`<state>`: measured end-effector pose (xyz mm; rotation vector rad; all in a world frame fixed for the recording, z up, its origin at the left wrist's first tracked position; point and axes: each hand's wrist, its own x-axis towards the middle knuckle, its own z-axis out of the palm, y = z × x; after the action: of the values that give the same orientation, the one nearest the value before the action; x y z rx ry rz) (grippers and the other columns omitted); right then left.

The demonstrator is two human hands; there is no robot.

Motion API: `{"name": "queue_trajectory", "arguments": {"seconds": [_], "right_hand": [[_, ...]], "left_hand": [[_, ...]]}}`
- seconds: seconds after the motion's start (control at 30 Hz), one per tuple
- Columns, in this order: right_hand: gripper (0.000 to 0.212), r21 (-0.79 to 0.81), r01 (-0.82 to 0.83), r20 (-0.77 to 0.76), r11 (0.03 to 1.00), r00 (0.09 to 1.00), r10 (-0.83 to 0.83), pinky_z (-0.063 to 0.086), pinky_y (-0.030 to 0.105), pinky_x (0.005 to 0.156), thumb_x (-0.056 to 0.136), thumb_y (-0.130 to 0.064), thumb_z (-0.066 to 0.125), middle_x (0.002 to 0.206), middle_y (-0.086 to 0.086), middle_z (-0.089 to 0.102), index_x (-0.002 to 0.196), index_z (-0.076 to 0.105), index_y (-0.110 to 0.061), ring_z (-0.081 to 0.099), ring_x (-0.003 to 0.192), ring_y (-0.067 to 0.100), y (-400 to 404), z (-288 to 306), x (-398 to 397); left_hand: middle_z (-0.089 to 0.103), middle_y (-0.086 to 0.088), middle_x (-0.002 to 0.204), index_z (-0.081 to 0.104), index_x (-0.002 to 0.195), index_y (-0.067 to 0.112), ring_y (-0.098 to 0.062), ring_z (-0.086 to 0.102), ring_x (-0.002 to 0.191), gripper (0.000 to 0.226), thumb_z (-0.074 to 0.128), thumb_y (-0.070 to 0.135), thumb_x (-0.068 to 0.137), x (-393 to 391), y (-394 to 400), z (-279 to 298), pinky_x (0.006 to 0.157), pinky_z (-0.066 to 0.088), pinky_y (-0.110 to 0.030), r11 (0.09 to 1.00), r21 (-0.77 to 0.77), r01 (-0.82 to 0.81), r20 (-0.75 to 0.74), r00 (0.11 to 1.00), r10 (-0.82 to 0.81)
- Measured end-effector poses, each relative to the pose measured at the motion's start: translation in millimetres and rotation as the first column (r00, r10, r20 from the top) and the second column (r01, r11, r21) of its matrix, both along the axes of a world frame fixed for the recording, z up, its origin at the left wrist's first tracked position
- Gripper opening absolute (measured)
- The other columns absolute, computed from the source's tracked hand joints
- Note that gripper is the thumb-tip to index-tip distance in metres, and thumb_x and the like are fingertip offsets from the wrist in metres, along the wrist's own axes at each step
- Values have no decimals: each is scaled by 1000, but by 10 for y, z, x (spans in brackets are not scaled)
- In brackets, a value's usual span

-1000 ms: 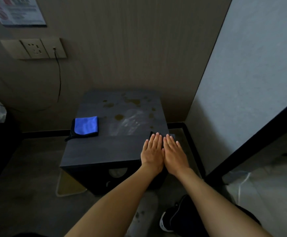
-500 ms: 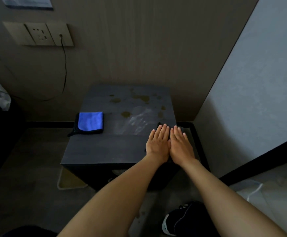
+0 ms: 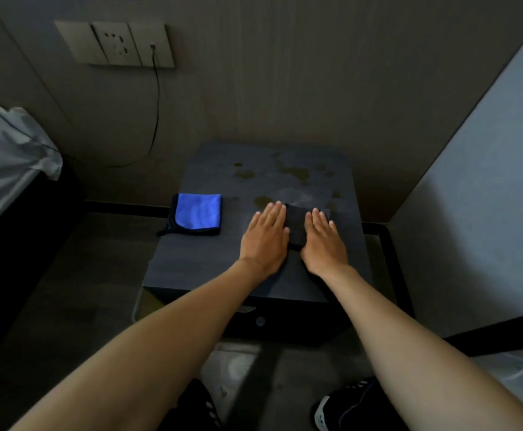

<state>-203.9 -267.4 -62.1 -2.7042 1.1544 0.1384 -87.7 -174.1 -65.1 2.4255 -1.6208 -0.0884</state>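
Note:
A dark grey bedside cabinet (image 3: 210,262) stands against the wall, its top marked with brownish stains (image 3: 294,174) and a pale smear. My left hand (image 3: 265,241) and my right hand (image 3: 324,244) lie flat on the top with straight fingers, a small gap between them. Both press on a dark folded cloth (image 3: 297,227), which shows between the hands and past the fingertips. A folded blue cloth (image 3: 196,214) with a black edge lies on the cabinet's left side, apart from both hands.
A wall socket panel (image 3: 117,43) with a plugged-in black cable (image 3: 156,119) sits above left. A bed with light bedding (image 3: 5,157) is at the left. A pale wall (image 3: 478,197) closes the right side. My dark shoes (image 3: 347,405) stand on the floor below.
Both hands have slid away from me and to the left, from the cabinet's front right corner toward its middle. They have parted slightly, and the dark cloth shows between them.

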Motion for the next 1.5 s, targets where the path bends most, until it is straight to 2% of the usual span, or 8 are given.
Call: {"name": "queue_trajectory", "arguments": {"seconds": [0.13, 0.33, 0.47, 0.6, 0.8, 0.93, 1.23, 1.5], "right_hand": [[73, 0, -40, 20, 999, 999, 40, -3, 37, 124, 98, -13, 39, 165, 12, -10, 157, -3, -6, -10, 152, 23, 118, 11, 262], [74, -5, -74, 33, 997, 997, 74, -3, 37, 124, 96, -9, 37, 165, 12, -12, 157, -4, -6, -12, 152, 22, 286, -17, 566], [75, 1, -87, 52, 996, 995, 86, -4, 37, 124, 95, -8, 38, 165, 11, -11, 157, -4, -6, -12, 152, 22, 406, -32, 750], [76, -5, -114, 40, 994, 993, 114, -4, 37, 124, 96, -10, 40, 165, 12, -11, 157, -4, -5, -11, 152, 23, 510, -35, 904], [75, -31, -147, 32, 989, 989, 148, -4, 36, 124, 96, -11, 40, 165, 13, -9, 157, -3, -4, -9, 153, 23, 737, -36, 1226], [74, -28, -187, 14, 982, 982, 188, -4, 37, 124, 96, -15, 39, 165, 14, -9, 156, -3, -3, -9, 153, 25, 960, -19, 1491], [77, -54, -254, -27, 966, 967, 253, -1, 40, 124, 97, -25, 41, 165, 17, -5, 156, 0, 0, -5, 153, 28, 1306, -15, 1925], [77, -50, -256, 2, 965, 967, 256, 0, 40, 124, 96, -24, 42, 165, 17, -2, 156, 1, 1, -4, 153, 27, 1359, -7, 2098]], "left_hand": [[25, -7, 161, 26, 154, 9, -23, 19, 150, 64, 42, 35, 98, 554, 331, 95, 122, 14, -39, 971, -61, -230, 59, 971, 233], [38, -10, 154, 37, 147, 9, -30, 32, 143, 71, 49, 52, 92, 1021, 652, 54, 117, 23, -45, 889, 46, -456, 119, 886, 448], [58, -5, 125, 59, 116, 13, -29, 53, 117, 38, 50, 38, 90, 1062, 711, 93, 87, 44, -40, 905, 25, -424, 140, 898, 417], [61, -4, 112, 58, 108, 13, -29, 59, 106, 19, 46, 14, 93, 1096, 823, 220, 64, 37, -35, 915, 44, -402, 150, 908, 392], [66, -8, 113, 54, 122, 12, -36, 67, 90, 31, 42, 4, 94, 1283, 1094, 334, 61, 36, -37, 914, -125, -387, 113, 909, 401], [67, -8, 113, 56, 117, 11, -39, 67, 84, 28, 43, 3, 94, 1408, 1215, 466, 60, 35, -37, 881, -230, -414, 61, 897, 437], [66, -6, 121, 52, 129, 11, -34, 69, 85, 40, 51, 1, 91, 1656, 1524, 556, 60, 43, -35, 854, -247, -457, 73, 871, 487], [71, -8, 110, 63, 115, 8, -27, 72, 81, 31, 67, 3, 85, 1586, 1603, 526, 53, 50, -32, 861, -296, -414, 88, 885, 456]]}}
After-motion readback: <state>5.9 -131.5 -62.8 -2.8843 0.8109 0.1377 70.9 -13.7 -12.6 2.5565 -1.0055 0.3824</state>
